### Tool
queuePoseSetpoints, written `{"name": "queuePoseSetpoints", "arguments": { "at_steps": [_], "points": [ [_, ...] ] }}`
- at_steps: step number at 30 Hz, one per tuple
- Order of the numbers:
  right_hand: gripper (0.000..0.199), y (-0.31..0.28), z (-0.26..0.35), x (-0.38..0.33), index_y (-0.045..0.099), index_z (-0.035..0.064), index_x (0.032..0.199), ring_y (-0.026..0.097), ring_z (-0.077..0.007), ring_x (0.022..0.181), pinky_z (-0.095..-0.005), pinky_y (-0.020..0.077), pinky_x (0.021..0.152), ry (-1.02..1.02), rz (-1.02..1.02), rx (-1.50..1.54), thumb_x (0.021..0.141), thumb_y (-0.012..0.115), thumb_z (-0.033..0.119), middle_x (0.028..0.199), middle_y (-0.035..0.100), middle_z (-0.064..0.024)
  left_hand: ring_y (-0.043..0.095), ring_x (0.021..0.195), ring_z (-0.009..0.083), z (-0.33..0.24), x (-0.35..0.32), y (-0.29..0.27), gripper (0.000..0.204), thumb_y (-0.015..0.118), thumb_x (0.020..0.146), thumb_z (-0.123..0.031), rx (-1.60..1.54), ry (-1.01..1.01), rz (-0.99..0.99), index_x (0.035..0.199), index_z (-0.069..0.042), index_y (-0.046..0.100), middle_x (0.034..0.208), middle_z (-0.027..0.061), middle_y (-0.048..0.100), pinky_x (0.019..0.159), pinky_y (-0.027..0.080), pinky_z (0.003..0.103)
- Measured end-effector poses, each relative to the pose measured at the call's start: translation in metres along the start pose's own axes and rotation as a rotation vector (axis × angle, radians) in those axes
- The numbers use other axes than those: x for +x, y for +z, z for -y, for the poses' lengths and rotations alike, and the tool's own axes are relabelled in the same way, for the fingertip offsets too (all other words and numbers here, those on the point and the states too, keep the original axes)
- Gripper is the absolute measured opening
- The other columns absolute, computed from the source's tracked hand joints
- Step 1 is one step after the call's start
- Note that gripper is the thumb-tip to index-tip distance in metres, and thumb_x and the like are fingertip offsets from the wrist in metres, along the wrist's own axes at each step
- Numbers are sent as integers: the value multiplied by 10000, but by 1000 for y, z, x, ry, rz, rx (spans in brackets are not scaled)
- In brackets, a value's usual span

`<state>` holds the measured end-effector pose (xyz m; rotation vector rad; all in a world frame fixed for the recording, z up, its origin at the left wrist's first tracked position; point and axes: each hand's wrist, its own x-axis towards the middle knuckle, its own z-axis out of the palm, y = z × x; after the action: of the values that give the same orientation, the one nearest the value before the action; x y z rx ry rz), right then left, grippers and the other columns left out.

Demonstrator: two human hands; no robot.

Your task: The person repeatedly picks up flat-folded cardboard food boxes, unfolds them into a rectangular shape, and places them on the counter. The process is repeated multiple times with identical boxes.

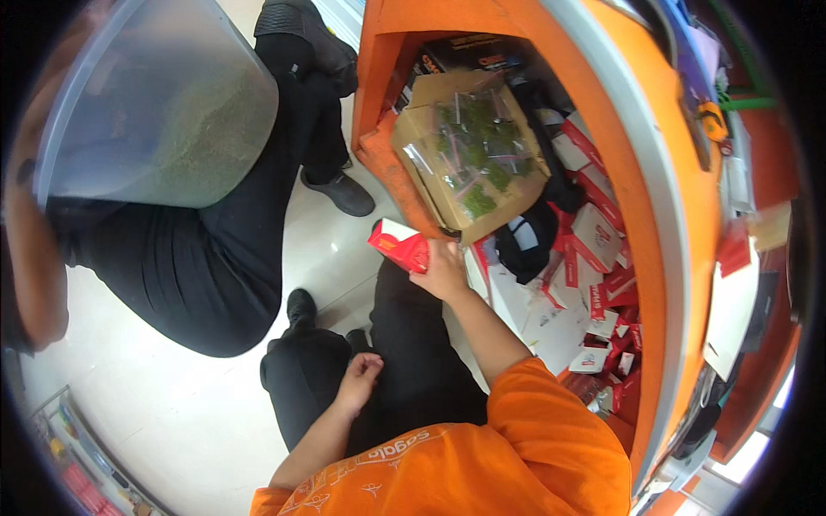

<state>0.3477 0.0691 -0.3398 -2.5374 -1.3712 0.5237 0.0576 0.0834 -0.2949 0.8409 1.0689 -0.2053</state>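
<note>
My right hand (443, 271) grips a small red and white carton (401, 245) from its right side, above my right knee and just in front of the open orange cabinet. Against my dark trousers, my left hand (357, 380) rests near my thigh with its fingers curled in, and nothing shows in it. Inside the cabinet, an open cardboard box (428, 202) holds several small clear bags of green leafy material (477, 155). Many red and white cartons (596, 236) lie heaped loosely beside it.
The orange cabinet (376, 103) curves around the right side. At the left, another person in dark trousers (228, 241) sits close by with a large translucent plastic tub (172, 112) holding dry green material. Pale floor tiles (194, 396) lie between us. A dark cloth item (527, 245) sits among the cartons.
</note>
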Motion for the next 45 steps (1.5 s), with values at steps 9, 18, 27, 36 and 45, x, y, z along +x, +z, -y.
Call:
{"name": "queuePoseSetpoints", "arguments": {
  "at_steps": [9,18,27,36,45],
  "points": [
    [352,-149,-186,-131,535,69,1129,585,-226,1013,-379,482,859,384,-934,1818,889,580,322,1098,580,-88,519,854,83,-3,-13,3,195,524,938,-214,-12,61,17,1091,-98,553,913,-25,557,729,415,245],
    [323,-120,-44,-154,543,62,1119,589,-179,980,-343,444,838,269,-66,942,896,575,292,1090,610,-63,541,802,103,34,-12,-15,236,546,937,-216,164,304,-16,1108,-53,558,880,13,576,690,454,264],
    [296,-434,118,-288,614,64,1117,569,-140,1036,-310,425,919,-287,-249,794,843,655,167,1042,630,-34,592,856,154,39,-21,-23,273,589,914,-215,526,542,-113,1101,-16,590,952,74,644,791,471,279],
    [411,-548,-14,-146,521,124,1287,452,-285,1240,-484,366,1003,1,-925,-290,876,532,142,1361,455,-142,570,813,128,41,-19,-17,304,576,916,-239,584,494,-62,1125,-19,574,913,44,631,733,459,268],
    [512,-543,-33,-127,504,198,1309,501,-264,1185,-444,386,959,-108,-942,-522,835,508,4,1332,479,-109,565,1022,134,-17,-149,-35,339,591,926,-234,650,533,-165,1190,-26,550,1079,56,618,899,439,275]
  ]
}}
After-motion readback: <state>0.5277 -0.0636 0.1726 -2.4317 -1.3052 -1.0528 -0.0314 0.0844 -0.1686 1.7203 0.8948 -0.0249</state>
